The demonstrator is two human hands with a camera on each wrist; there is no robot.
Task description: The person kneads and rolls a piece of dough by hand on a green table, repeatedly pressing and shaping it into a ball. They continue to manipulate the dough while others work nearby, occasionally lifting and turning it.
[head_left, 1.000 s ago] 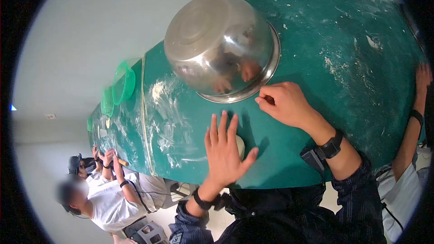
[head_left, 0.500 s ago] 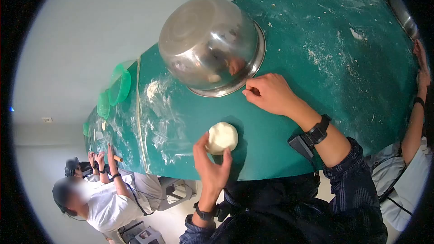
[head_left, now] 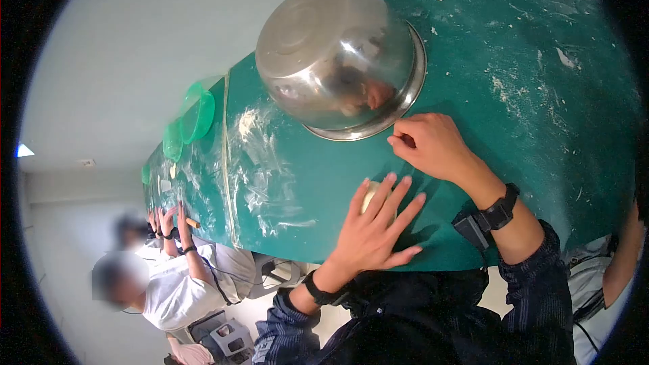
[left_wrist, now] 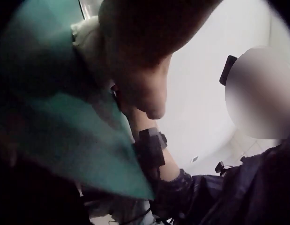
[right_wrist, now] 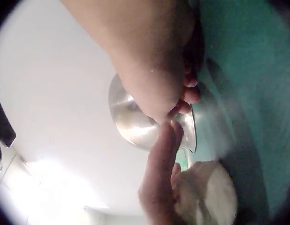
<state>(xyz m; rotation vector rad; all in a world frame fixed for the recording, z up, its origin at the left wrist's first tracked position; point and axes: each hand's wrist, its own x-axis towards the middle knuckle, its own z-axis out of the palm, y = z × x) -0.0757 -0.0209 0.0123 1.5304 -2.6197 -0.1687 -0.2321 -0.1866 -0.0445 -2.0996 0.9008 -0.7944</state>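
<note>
Palm down and fingers spread, my left hand (head_left: 375,233) lies over a round, pale ball of dough (head_left: 370,198) on the green table. Most of the dough is hidden under the fingers in the head view; its smooth side shows in the right wrist view as a whitish lump (right_wrist: 215,190). My right hand (head_left: 429,145) rests on the table with its fingers curled in and nothing seen in them. Its knuckles are right by the rim of an upturned steel bowl (head_left: 338,54), beyond the dough.
Flour is smeared over the green table (head_left: 324,176) at left and far right. Green plastic baskets (head_left: 197,113) stand at the far left. Two people in white shirts (head_left: 182,290) work at the left, a rolling pin (head_left: 193,223) near their hands. Another person's arm (head_left: 620,263) shows at right.
My left hand held the dough by its sides half a second ago, leaving its top bare; now it lies flat with fingers spread over it. The right hand stays curled by the bowl.
</note>
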